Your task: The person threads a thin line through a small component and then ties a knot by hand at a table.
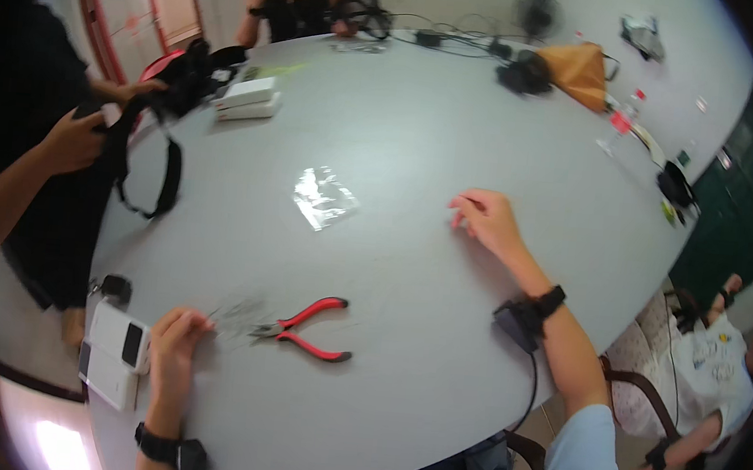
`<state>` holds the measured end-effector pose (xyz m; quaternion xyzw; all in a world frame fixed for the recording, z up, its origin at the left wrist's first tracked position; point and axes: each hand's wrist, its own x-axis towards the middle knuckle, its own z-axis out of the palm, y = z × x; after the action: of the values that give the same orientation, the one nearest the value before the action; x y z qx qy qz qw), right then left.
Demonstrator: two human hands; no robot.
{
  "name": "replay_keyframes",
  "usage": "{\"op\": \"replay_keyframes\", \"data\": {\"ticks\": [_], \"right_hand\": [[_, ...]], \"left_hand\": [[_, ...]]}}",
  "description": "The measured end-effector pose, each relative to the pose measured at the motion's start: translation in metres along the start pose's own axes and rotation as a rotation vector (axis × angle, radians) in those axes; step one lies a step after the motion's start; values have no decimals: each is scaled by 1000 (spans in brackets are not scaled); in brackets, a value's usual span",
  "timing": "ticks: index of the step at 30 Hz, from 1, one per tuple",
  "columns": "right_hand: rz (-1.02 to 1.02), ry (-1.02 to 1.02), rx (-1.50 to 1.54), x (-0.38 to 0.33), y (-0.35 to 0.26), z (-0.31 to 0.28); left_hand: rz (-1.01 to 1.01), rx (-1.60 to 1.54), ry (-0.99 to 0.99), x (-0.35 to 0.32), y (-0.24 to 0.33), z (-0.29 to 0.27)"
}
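Observation:
My left hand (174,347) rests at the table's near left, thumb and fingers pinched together. A thin dark sliver seems to stick out at its fingertips, too small to name. Beside those fingertips lies a loose scatter of fine grey wire-like pieces (243,309). Pliers with red and black handles (317,348) lie spread, their jaws toward the scatter. Over the right half of the table, my right hand (492,220) has its fingers curled and drawn together; whatever they hold, if anything, is hidden. A clear plastic bag (324,198) lies flat between the hands, farther off.
White devices (109,377) stand at the left edge. White boxes (248,98), an orange-brown bag (574,71), cables and a bottle (621,122) sit farther back. One person stands at left with a black strap (170,172); others sit at the far side and at right.

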<state>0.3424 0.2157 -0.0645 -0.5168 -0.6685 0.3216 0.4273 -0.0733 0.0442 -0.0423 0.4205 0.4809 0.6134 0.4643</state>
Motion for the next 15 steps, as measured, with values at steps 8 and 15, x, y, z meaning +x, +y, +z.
{"op": "replay_keyframes", "data": {"ticks": [8, 15], "right_hand": [[-52, 19, -21, -4, -4, 5], [-29, 11, -9, -6, -7, 7]], "left_hand": [[-2, 55, -135, 8, -16, -20], [36, -9, -60, 9, -16, -21]]}}
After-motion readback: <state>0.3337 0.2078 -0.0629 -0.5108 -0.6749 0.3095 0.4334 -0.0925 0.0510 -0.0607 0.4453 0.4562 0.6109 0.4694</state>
